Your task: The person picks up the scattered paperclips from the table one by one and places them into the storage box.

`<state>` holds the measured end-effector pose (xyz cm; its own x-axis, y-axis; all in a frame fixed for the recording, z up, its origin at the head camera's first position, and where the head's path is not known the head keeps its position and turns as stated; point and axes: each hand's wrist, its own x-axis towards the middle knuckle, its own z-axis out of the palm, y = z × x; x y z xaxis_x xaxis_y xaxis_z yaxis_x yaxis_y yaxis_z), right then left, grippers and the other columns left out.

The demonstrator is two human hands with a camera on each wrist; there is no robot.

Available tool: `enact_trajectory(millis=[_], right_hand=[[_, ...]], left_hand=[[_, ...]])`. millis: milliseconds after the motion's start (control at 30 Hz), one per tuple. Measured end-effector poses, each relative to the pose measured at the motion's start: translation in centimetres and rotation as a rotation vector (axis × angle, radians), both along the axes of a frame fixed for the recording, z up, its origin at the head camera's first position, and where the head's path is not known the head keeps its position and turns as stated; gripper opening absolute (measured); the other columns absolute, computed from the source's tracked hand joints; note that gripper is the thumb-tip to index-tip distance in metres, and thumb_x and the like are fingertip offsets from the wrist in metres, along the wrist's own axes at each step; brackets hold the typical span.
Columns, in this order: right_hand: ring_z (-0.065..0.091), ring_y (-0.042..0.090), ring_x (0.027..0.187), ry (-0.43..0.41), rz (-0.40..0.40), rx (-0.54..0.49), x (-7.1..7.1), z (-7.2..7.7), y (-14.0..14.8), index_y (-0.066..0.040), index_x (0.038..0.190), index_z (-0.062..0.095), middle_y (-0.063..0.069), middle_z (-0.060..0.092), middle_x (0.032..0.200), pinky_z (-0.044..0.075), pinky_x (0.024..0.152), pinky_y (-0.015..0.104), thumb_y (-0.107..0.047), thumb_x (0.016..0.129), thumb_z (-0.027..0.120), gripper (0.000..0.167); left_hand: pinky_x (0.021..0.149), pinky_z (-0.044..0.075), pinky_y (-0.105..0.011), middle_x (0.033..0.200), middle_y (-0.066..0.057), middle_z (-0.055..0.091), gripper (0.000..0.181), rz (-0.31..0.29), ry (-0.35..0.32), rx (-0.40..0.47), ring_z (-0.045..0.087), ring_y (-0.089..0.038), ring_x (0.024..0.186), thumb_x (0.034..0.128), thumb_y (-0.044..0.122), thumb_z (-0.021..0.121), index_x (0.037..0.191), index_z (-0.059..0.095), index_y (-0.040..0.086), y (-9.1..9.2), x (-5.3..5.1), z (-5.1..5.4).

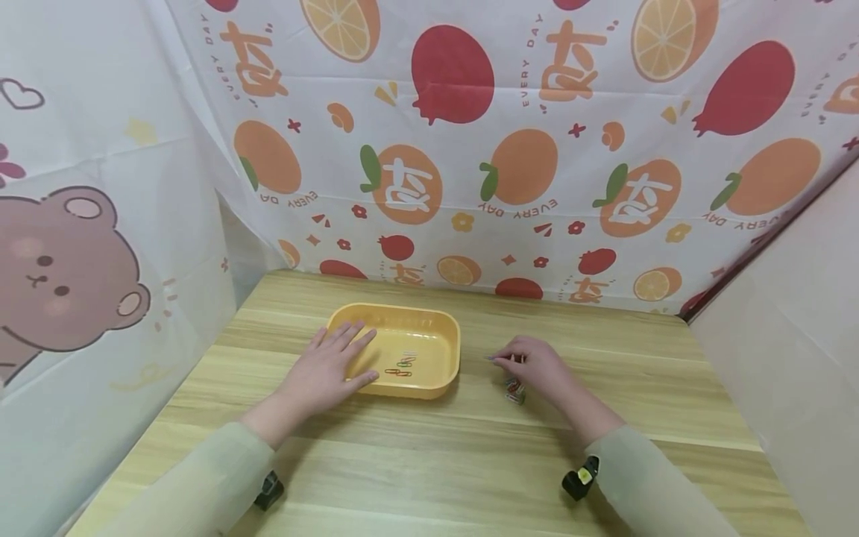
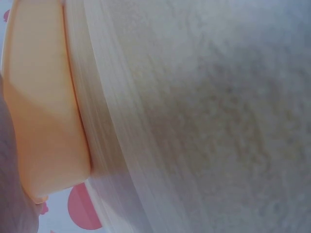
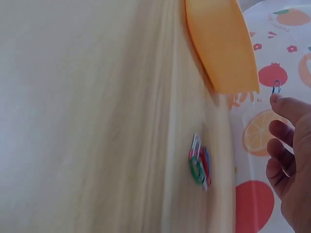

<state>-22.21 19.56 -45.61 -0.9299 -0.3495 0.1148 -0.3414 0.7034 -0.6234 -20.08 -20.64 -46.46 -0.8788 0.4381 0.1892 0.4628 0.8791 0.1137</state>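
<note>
A shallow yellow tray (image 1: 439, 388) stands on the table, with several coloured paper clips (image 1: 403, 365) lying on its floor. Over the tray's left end my left hand (image 1: 325, 373) rests with fingers spread and straight. Right of the tray, my right hand (image 1: 537, 369) pinches a blue paper clip (image 3: 276, 87) between thumb and fingertip; its other fingers are curled. Below that hand lies a small pile of paper clips (image 3: 199, 165), green, red and silver among them. In the left wrist view, the tray's outer wall (image 2: 43, 107) shows beside a blurred bit of the left hand.
The wood-grain table (image 1: 416, 462) runs back to a fruit-print cloth (image 1: 470, 171). Another cloth with a bear (image 1: 67, 268) hangs on the left, and a pale panel (image 1: 778, 335) borders the right. Black wrist devices (image 1: 580, 477) sit at both cuffs.
</note>
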Motion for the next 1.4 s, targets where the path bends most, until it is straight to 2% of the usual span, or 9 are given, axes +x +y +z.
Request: enact_trajectory(millis=[167, 333, 500, 733, 833, 1067, 1233, 1400], right_hand=[[0.056, 0.011, 0.072, 0.030, -0.008, -0.027, -0.9, 0.5, -1.6, -0.024, 0.096, 0.079, -0.012, 0.063, 0.083, 0.049, 0.060, 0.030, -0.035, 0.092, 0.071, 0.014], [0.055, 0.011, 0.072, 0.066, 0.020, -0.050, -1.6, 0.8, -3.6, -0.021, 0.096, 0.079, -0.012, 0.063, 0.082, 0.049, 0.060, 0.028, -0.031, 0.092, 0.072, 0.012], [0.055, 0.009, 0.072, 0.075, 0.043, -0.046, -2.2, 1.1, -5.9, -0.023, 0.096, 0.080, -0.013, 0.063, 0.081, 0.049, 0.060, 0.026, -0.030, 0.092, 0.073, 0.011], [0.056, 0.009, 0.073, 0.053, 0.079, -0.056, -2.5, 1.6, -8.9, -0.024, 0.096, 0.079, -0.013, 0.063, 0.082, 0.049, 0.062, 0.026, -0.031, 0.092, 0.072, 0.010], [0.055, 0.009, 0.073, 0.070, 0.101, -0.045, -2.5, 1.8, -9.8, -0.024, 0.097, 0.079, -0.013, 0.063, 0.081, 0.049, 0.062, 0.025, -0.032, 0.092, 0.072, 0.011], [0.054, 0.007, 0.073, 0.092, 0.137, 0.016, -2.6, 2.0, -11.5, -0.023, 0.095, 0.078, -0.014, 0.063, 0.082, 0.048, 0.064, 0.023, -0.031, 0.092, 0.072, 0.011], [0.054, 0.008, 0.074, 0.084, 0.131, 0.115, -2.7, 2.3, -13.3, -0.023, 0.095, 0.078, -0.014, 0.063, 0.080, 0.047, 0.067, 0.024, -0.031, 0.093, 0.072, 0.010], [0.055, 0.007, 0.076, 0.086, 0.127, 0.207, -3.3, 2.2, -15.1, -0.022, 0.092, 0.079, -0.013, 0.062, 0.079, 0.048, 0.070, 0.025, -0.029, 0.092, 0.072, 0.009]], left_hand=[[0.119, 0.007, -0.059, 0.162, -0.010, 0.027, 0.081, 0.000, -0.003, -0.004, 0.022, -0.035, 0.148, 0.0941, 0.071, 0.042, 0.157, 0.031, 0.020, 0.1, 0.0, 0.1], [0.119, 0.007, -0.059, 0.162, -0.010, 0.028, 0.080, 0.001, -0.010, -0.005, 0.022, -0.035, 0.148, 0.0941, 0.069, 0.044, 0.157, 0.032, 0.020, 0.1, 0.0, 0.1], [0.119, 0.008, -0.059, 0.162, -0.010, 0.027, 0.081, 0.000, -0.004, -0.009, 0.022, -0.035, 0.148, 0.0938, 0.071, 0.042, 0.157, 0.032, 0.021, 0.0, -0.1, -0.1], [0.119, 0.009, -0.060, 0.161, -0.010, 0.028, 0.081, -0.004, 0.008, -0.007, 0.023, -0.035, 0.148, 0.0936, 0.072, 0.040, 0.157, 0.032, 0.021, -0.2, -0.3, -0.3], [0.119, 0.010, -0.059, 0.161, -0.009, 0.028, 0.081, -0.001, 0.011, -0.012, 0.023, -0.034, 0.148, 0.0936, 0.072, 0.040, 0.157, 0.032, 0.022, -0.2, -0.3, -0.4], [0.118, 0.011, -0.060, 0.160, -0.011, 0.030, 0.080, -0.001, 0.016, 0.002, 0.025, -0.035, 0.147, 0.0935, 0.069, 0.045, 0.156, 0.034, 0.020, -0.1, -0.2, -0.3], [0.119, 0.009, -0.059, 0.162, -0.009, 0.028, 0.081, 0.007, -0.005, -0.014, 0.022, -0.033, 0.148, 0.0935, 0.073, 0.039, 0.157, 0.032, 0.022, -0.2, -0.3, -0.3], [0.119, 0.012, -0.060, 0.161, -0.009, 0.028, 0.082, 0.002, 0.005, -0.010, 0.024, -0.034, 0.148, 0.0935, 0.073, 0.038, 0.157, 0.032, 0.022, -0.2, -0.3, -0.3]])
